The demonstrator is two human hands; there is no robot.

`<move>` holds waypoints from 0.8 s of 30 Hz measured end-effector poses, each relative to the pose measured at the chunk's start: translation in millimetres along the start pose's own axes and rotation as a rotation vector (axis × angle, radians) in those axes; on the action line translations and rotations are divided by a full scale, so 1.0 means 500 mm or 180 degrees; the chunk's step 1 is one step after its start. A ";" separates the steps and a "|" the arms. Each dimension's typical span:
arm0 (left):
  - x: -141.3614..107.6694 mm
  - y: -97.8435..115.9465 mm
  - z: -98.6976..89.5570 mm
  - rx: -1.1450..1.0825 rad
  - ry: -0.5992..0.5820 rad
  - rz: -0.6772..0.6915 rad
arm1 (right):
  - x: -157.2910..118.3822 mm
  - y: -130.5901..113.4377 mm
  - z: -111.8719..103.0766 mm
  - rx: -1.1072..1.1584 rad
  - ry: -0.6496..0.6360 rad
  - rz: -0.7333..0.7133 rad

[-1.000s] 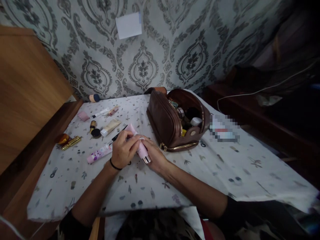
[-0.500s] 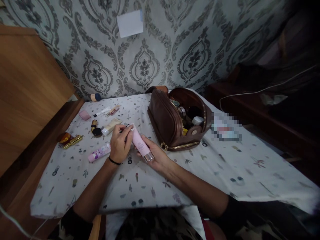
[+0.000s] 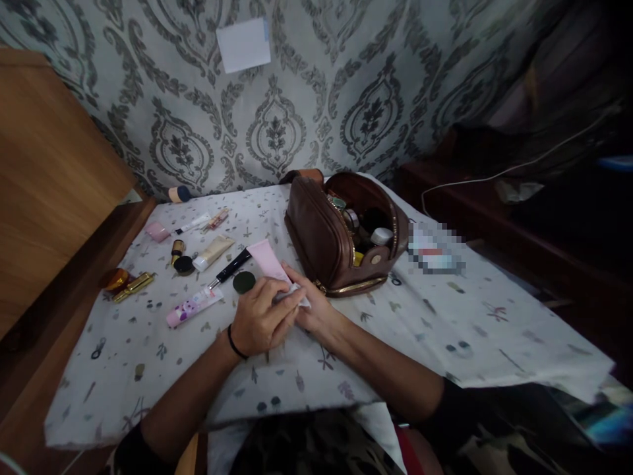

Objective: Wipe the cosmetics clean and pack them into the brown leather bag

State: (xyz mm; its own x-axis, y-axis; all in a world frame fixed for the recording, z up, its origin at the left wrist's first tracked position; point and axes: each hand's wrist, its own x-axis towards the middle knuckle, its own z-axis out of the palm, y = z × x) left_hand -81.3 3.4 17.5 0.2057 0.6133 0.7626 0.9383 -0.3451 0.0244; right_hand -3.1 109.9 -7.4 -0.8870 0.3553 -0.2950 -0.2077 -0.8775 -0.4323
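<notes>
In my right hand (image 3: 314,303) lies a pink cosmetic tube (image 3: 268,259), its flat end pointing away from me. My left hand (image 3: 262,316), with a black band at the wrist, is closed on a small white wipe (image 3: 305,302) pressed over the tube's cap end, which is hidden. Just beyond the left fingers is a dark round lid or compact (image 3: 244,282). Close by on the cloth are a black tube with a silver end (image 3: 231,267), a purple-patterned tube (image 3: 194,308) and a cream tube (image 3: 213,253).
An open brown makeup bag (image 3: 316,227) holding several items stands right of centre. At the left lie gold lipstick-like tubes (image 3: 133,287), an amber round container (image 3: 115,280) and a black round compact (image 3: 183,265). A blurred-out packet (image 3: 435,249) lies right of the bag.
My left hand has moved with the wipe from the tube's flat end down to its cap end. The black tube and dark round piece, hidden before, now show.
</notes>
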 end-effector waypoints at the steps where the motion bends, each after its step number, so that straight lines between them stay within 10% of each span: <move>1: -0.001 -0.007 0.000 0.0076 0.0021 -0.0088 | 0.002 0.000 0.002 0.0036 0.0063 0.0034; 14: -0.027 -0.114 -0.014 0.0584 0.0370 -0.1614 | -0.008 0.014 0.022 -0.0305 0.0291 0.0004; 24: -0.010 -0.024 0.005 0.0038 0.0061 -0.0414 | 0.004 -0.006 0.023 0.0264 0.0239 0.0005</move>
State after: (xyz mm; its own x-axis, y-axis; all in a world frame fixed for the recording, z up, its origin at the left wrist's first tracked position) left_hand -93.0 6.0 11.8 0.0768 0.6387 0.7656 0.9599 -0.2549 0.1164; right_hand -8.8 109.3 2.9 -0.8546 0.3742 -0.3600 -0.2424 -0.9006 -0.3607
